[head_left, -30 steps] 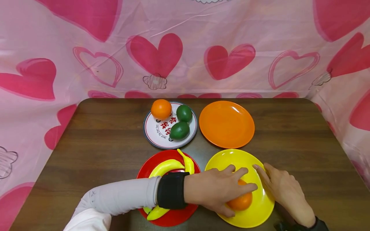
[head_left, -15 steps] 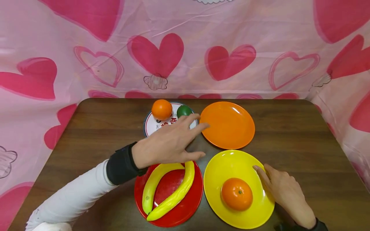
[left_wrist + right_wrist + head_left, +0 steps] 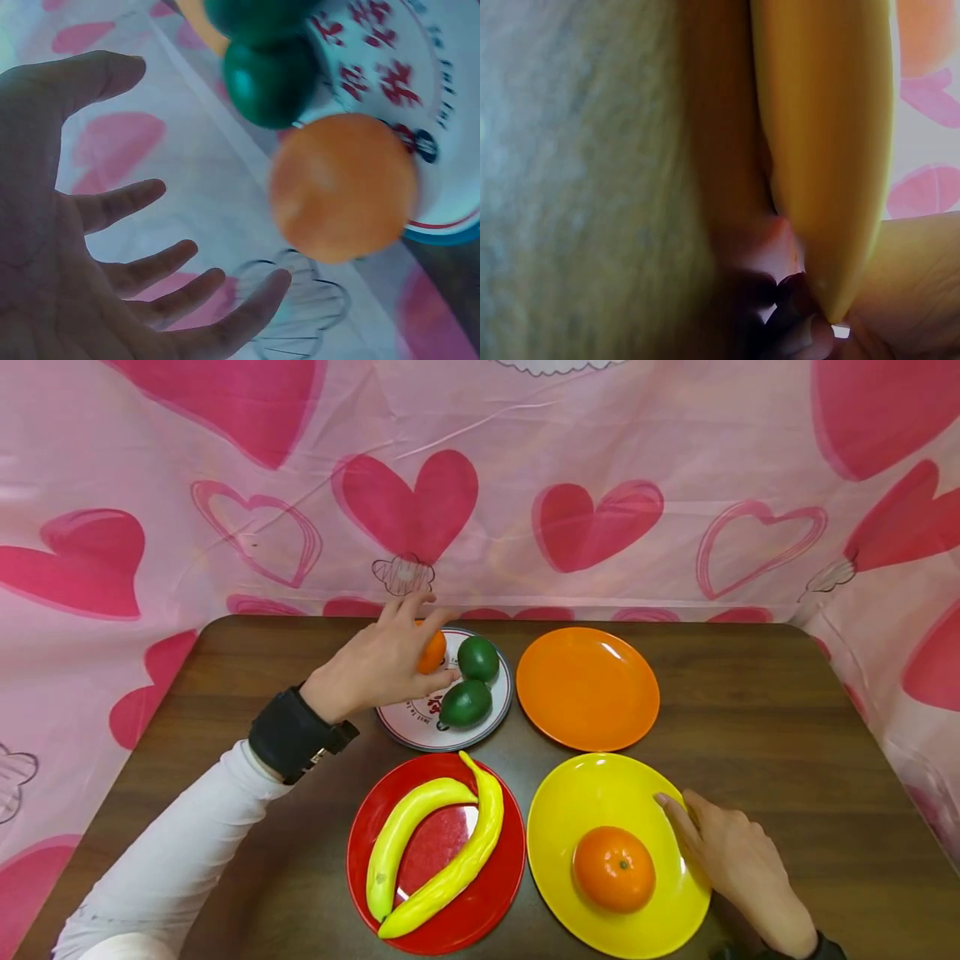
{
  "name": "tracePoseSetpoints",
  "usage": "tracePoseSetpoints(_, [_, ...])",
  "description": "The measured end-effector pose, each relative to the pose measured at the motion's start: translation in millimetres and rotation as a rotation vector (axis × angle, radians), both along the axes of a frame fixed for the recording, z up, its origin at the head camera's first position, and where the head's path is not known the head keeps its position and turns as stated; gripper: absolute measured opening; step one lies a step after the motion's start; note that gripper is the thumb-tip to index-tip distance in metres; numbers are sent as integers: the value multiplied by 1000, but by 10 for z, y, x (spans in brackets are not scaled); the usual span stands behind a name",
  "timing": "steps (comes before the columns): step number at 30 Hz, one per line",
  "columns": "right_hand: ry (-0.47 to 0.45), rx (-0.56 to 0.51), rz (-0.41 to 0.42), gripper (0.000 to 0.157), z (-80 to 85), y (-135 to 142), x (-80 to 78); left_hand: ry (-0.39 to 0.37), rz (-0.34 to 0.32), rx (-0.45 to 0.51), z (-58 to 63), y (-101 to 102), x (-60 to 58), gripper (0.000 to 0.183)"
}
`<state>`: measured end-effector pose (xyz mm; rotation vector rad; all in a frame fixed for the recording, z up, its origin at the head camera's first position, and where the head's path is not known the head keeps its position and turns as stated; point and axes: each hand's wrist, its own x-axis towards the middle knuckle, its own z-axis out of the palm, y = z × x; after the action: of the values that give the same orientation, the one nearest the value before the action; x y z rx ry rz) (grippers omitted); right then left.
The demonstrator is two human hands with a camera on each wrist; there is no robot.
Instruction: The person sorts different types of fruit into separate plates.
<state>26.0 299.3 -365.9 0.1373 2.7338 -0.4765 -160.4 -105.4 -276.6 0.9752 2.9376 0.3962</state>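
Note:
My left hand (image 3: 378, 664) hovers with spread, slightly bent fingers over an orange (image 3: 432, 653) on the white plate with red lettering (image 3: 501, 692). In the left wrist view a gap separates these fingers from the orange (image 3: 341, 187). Two green lime-like fruits (image 3: 477, 658) lie beside it on that plate. My right hand (image 3: 738, 852) grips the right rim of the yellow plate (image 3: 570, 793), its thumb on top. In the right wrist view fingertips (image 3: 810, 337) show under the plate's edge (image 3: 825, 135). A second orange (image 3: 613, 868) sits on the yellow plate.
At front left is a red plate (image 3: 442, 831) with two bananas (image 3: 397, 835). An orange-coloured plate (image 3: 588, 689) stands at the back right with nothing on it. Behind the wooden table (image 3: 757, 710) hangs a pink cloth with hearts (image 3: 600, 522).
My left hand has left the orange on the yellow plate and moved up and left, past the red plate, to the orange on the white plate. My right hand stays at the yellow rim.

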Motion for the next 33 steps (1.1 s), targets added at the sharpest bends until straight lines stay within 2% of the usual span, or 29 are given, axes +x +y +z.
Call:
tracePoseSetpoints(8, [4, -2, 0, 58, 13, -4, 19, -144, 92, -60, -171, -177, -237, 82])
tracePoseSetpoints(12, [4, -12, -5, 58, 15, -9, 32, -218, 116, -31, -278, -244, -335, 83])
tracePoseSetpoints(17, [-1, -19, -6, 57, 7, -8, 39, -281, 118, 13, -372, -274, -385, 84])
tracePoseSetpoints(24, [-10, -19, -3, 57, 9, 15, 29, -306, 104, 47, -422, -229, -381, 79])
tracePoseSetpoints(33, [1, -20, -9, 58, 20, 12, 46, -235, 96, 91, -486, -228, -360, 73])
